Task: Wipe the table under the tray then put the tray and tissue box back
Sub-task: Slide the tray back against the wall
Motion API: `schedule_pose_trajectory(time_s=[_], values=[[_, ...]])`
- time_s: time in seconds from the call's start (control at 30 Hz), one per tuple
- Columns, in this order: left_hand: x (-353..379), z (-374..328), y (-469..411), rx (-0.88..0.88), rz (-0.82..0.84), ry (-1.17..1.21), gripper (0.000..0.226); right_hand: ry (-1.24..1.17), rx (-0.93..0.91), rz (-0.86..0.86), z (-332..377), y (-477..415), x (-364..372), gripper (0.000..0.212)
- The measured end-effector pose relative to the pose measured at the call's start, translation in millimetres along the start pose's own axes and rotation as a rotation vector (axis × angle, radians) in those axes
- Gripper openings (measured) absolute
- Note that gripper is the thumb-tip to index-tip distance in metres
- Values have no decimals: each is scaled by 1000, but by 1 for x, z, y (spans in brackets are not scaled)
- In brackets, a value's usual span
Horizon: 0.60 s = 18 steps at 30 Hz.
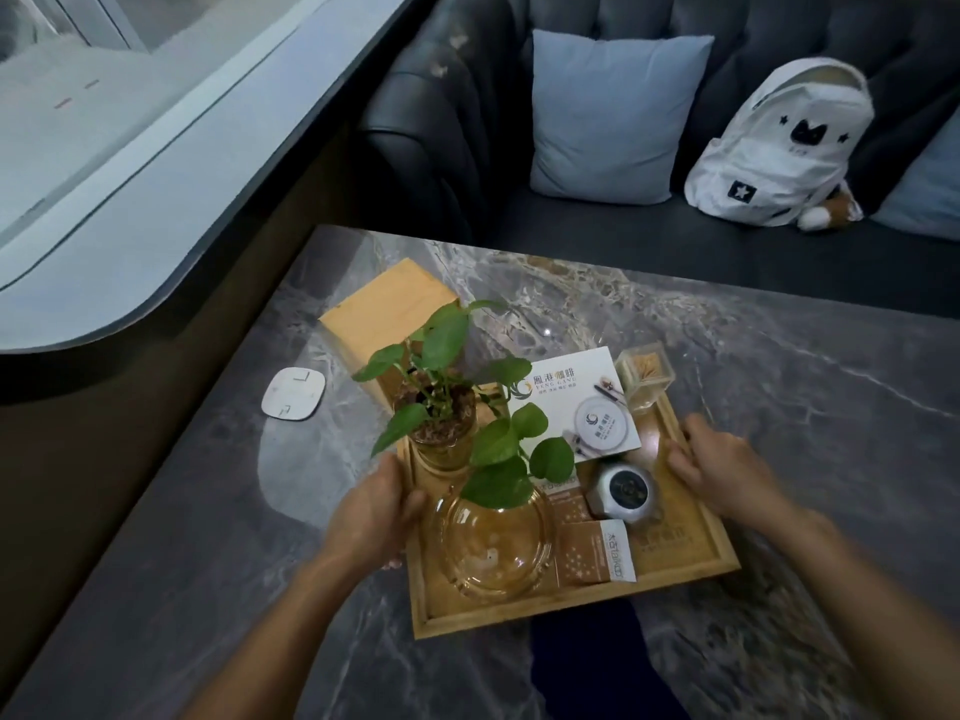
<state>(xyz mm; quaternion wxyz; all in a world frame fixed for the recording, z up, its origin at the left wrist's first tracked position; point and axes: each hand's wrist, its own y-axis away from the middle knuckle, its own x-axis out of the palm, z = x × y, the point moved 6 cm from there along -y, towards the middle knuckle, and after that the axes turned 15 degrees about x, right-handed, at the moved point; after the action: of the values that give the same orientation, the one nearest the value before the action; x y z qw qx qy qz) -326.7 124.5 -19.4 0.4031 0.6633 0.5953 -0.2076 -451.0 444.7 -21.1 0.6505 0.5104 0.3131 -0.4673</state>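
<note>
A wooden tray [691, 553] sits over the grey marble table [779, 387], and I hold it by both sides. My left hand [371, 517] grips its left rim, my right hand [722, 465] its right rim. On the tray stand a green plant in a glass pot [441, 433], a glass ashtray [493, 543], a white card [576, 402], a small metal jar [623, 491], brown packets [592, 553] and a toothpick holder [644, 374]. A wooden tissue box [387, 314] lies on the table behind the tray's far left corner. A dark cloth [587, 662] lies under the tray's near edge.
A white square coaster [293, 393] lies on the table left of the tray. A dark sofa [467, 122] behind the table carries a pale blue cushion [613, 116] and a white backpack [779, 142]. A curved window ledge [130, 210] runs along the left.
</note>
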Motion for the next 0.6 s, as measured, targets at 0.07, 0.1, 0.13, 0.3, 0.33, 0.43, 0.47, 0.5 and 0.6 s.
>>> schedule_pose_trajectory(time_s=[0.07, 0.1, 0.13, 0.3, 0.33, 0.43, 0.47, 0.5, 0.6], values=[[-5, 3, 18, -3, -12, -5, 16, 26, -34, -15, 7, 11, 1, 21], [-7, 6, 27, -5, -16, -8, 16, 27, -53, -17, 11, 17, 1, 23], [-9, 9, 36, -10, -25, -8, 16, 21, -72, -13, 17, 23, 2, 26], [-19, 36, 85, -54, -86, 43, 15, 23, -147, 70, 56, 45, 15, 15], [-21, 43, 98, -70, -97, 47, 15, 29, -170, 85, 67, 49, 20, 14], [-26, 68, 130, -133, -129, 31, 15, 32, -233, 107, 99, 60, 35, 13], [-28, 76, 142, -163, -144, 25, 16, 47, -255, 106, 110, 63, 41, 14], [-30, 85, 154, -198, -159, 28, 16, 69, -275, 108, 121, 65, 47, 16], [-31, 109, 190, -323, -210, 53, 15, 146, -373, 141, 157, 73, 69, 21]])
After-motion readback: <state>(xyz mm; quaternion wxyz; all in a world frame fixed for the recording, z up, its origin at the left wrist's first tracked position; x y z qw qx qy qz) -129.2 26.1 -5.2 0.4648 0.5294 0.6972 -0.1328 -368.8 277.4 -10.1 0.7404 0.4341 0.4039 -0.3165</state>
